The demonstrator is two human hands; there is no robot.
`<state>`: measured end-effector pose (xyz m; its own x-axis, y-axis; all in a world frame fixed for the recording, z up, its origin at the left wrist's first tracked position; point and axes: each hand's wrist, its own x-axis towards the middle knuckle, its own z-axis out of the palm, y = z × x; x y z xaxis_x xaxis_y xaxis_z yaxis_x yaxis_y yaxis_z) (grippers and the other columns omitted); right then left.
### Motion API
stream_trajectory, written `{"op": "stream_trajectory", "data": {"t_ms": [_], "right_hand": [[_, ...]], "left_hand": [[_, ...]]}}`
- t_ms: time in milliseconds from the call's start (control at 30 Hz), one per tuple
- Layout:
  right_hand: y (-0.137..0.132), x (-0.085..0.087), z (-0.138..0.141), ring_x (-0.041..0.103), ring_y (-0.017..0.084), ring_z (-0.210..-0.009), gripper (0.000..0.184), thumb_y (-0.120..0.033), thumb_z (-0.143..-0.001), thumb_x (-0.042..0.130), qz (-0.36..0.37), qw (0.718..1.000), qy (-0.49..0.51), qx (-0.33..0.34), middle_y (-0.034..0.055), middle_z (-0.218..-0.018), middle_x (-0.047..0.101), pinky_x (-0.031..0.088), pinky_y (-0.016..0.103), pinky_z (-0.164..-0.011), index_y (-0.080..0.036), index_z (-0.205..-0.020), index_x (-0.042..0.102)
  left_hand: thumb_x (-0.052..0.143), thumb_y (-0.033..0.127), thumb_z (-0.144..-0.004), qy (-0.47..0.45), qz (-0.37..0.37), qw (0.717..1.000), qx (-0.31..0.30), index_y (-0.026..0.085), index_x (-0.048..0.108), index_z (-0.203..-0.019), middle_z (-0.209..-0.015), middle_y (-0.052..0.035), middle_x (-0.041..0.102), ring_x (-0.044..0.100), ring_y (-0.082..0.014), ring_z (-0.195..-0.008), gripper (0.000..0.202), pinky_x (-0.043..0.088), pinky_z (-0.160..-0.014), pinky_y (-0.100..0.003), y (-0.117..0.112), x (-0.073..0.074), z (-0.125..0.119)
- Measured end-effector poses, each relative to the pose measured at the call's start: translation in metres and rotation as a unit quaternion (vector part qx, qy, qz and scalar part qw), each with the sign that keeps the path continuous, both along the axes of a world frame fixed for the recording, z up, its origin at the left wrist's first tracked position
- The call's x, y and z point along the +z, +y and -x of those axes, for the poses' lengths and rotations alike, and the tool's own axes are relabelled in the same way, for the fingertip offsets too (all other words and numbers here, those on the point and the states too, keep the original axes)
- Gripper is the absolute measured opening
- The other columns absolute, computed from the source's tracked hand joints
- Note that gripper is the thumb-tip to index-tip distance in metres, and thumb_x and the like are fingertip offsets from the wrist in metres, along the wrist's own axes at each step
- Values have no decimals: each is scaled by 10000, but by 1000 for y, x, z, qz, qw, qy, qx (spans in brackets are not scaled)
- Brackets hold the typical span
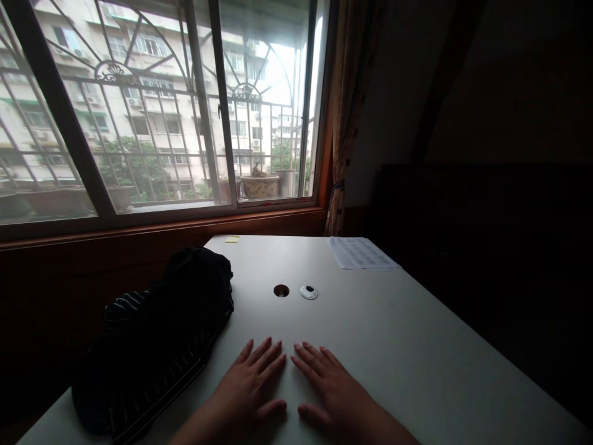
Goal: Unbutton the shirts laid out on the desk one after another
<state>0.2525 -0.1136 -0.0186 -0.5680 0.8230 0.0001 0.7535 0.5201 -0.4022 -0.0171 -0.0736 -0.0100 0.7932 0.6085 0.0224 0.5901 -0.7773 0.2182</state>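
Observation:
My left hand (254, 384) lies flat on the white table (393, 346), palm down, its fingers stretched out and nothing in it. Beside it, a small gap away, my right hand (327, 384) rests the same way with fingers apart. Beyond the fingertips is a round dark hole (281, 291) in the tabletop. Just right of that hole lies a round white cap (309, 292) with a dark opening in it. A dark bundle of cloth with pale stripes (157, 346) is heaped to the left of my left hand.
Printed paper sheets (361, 253) lie at the table's far right corner. A small yellow note (232, 239) sits near the far left edge. Behind the table are a barred window (152, 123) and a patterned curtain (343, 123). The right side of the room is very dark.

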Motion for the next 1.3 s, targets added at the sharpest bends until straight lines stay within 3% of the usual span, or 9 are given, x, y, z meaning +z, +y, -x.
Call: {"op": "stream_trajectory", "data": {"t_ms": [133,233,500,633,800,933,1000,1167,1300], "right_hand": [[5,-1,-9,304,278,-1459,724,-597,-926,500,-15,998,45,-36,53,-1608,287,251,477,-1201,-328,-1550,250],[7,4,-15,414,253,-1392,616,-515,-965,470,-26,992,110,-57,91,-1535,409,359,420,-1152,-286,-1520,334],[9,6,-17,582,245,-1178,447,-346,-956,491,-33,984,168,-38,112,-1277,608,480,396,-1030,-263,-1396,498],[11,3,-17,579,231,-1158,448,-277,-937,518,-38,985,167,-29,109,-1255,613,482,383,-1018,-254,-1385,507],[14,0,-18,571,240,-1163,415,-261,-938,528,-52,985,166,-12,119,-1251,613,477,402,-1020,-239,-1352,539],[14,-1,-18,569,240,-1165,397,-267,-945,532,-66,983,169,-10,116,-1249,616,479,399,-1016,-246,-1342,547],[15,-1,-18,566,239,-1167,392,-271,-950,533,-69,983,171,-9,114,-1249,617,477,400,-1015,-248,-1341,544],[13,-4,-18,581,235,-1130,478,-278,-937,573,-62,979,192,-11,99,-1207,637,473,418,-1005,-265,-1400,453],[11,-10,-16,576,240,-1109,768,-245,-861,671,-80,973,213,-29,104,-1240,594,480,426,-985,-292,-1510,263]], "left_hand": [[480,438,-976,-67,-48,994,68,331,512,-1407,-1432,-1,552,516,-270,-1306,446,444,-1105,-460,7,1,5],[449,310,-987,-145,-123,972,140,316,616,-1292,-1251,-6,672,620,-219,-1139,347,535,-992,-389,13,14,18],[513,327,-943,-204,-380,838,336,212,575,-1287,-1349,-98,575,460,-326,-1308,368,352,-1126,-543,35,52,113],[476,374,-934,-127,-388,794,450,139,516,-1355,-1314,-160,549,505,-363,-1193,484,422,-1014,-518,41,50,149],[440,307,-971,-77,-340,788,508,171,589,-1279,-1109,-111,599,609,-284,-968,369,488,-784,-360,32,57,143],[456,311,-988,-115,-328,810,473,187,618,-1186,-1041,-67,615,650,-233,-826,284,475,-637,-300,25,55,114],[459,317,-995,-150,-316,842,411,175,630,-1116,-978,-56,613,655,-212,-794,253,486,-642,-279,22,48,93],[417,260,-1019,-192,-179,956,134,181,629,-1115,-953,-58,613,638,-140,-735,246,491,-662,-208,1,23,29],[450,281,-1014,-151,-121,979,-57,177,682,-904,-734,-15,575,493,-96,-553,277,386,-520,-183,-18,-2,-9]]}}
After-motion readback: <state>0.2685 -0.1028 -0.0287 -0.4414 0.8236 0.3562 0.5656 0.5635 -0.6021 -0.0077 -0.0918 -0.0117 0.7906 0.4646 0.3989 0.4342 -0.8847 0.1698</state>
